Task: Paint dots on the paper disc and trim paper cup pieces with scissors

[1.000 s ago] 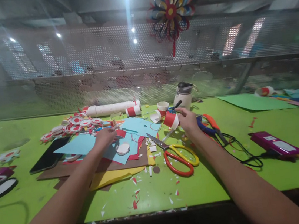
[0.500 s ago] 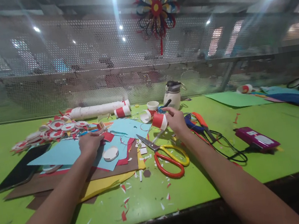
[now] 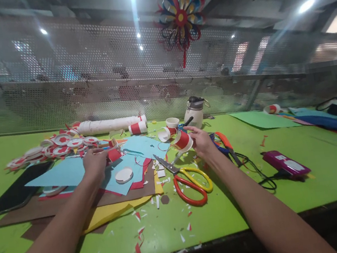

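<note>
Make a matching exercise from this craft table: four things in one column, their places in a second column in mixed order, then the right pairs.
1. red and white paper cup
2. scissors
3. white disc
4. black phone

a. lying on the light blue paper
b. held in the right hand
c. far left on the green table
d. on the table between the two forearms

Pairs: 1-b, 2-d, 3-a, 4-c

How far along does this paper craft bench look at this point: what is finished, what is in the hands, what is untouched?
Looks done: a pile of red-and-white discs lies at the back left. In hand: the right hand holds a red-and-white paper cup; the left hand grips a small red piece over the blue sheet. Apparently left: another banded cup lies uncut by the white roll, and the scissors rest unused.
</note>
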Demonstrator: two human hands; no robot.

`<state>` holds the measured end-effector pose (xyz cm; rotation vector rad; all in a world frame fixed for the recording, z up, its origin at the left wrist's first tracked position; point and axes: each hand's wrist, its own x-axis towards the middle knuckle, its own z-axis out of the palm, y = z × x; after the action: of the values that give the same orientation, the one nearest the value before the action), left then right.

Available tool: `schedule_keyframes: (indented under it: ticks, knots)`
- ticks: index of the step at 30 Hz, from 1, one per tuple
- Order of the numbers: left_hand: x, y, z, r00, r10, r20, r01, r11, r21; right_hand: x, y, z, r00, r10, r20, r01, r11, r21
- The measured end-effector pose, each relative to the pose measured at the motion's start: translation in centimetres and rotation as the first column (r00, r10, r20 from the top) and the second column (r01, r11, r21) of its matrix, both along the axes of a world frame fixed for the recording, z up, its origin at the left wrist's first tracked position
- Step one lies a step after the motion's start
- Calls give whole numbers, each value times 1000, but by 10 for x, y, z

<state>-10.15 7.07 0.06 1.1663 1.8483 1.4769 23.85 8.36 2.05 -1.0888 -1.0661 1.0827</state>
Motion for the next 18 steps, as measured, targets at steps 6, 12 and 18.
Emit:
schedule_keyframes:
  ticks: [6,12,18]
  knots:
    - [2,-3,8,994,94,49,-95,995,33,12,6,5,980,-201,8,199,977,80]
    - [13,-10,20,999,48,22,-51,984,172,41,18,16,888,-458,-47,457,866,204]
    - [25,-15,27,1000,-30,2,27,955,294,62,14,25,819,-561,-124,574,795,198]
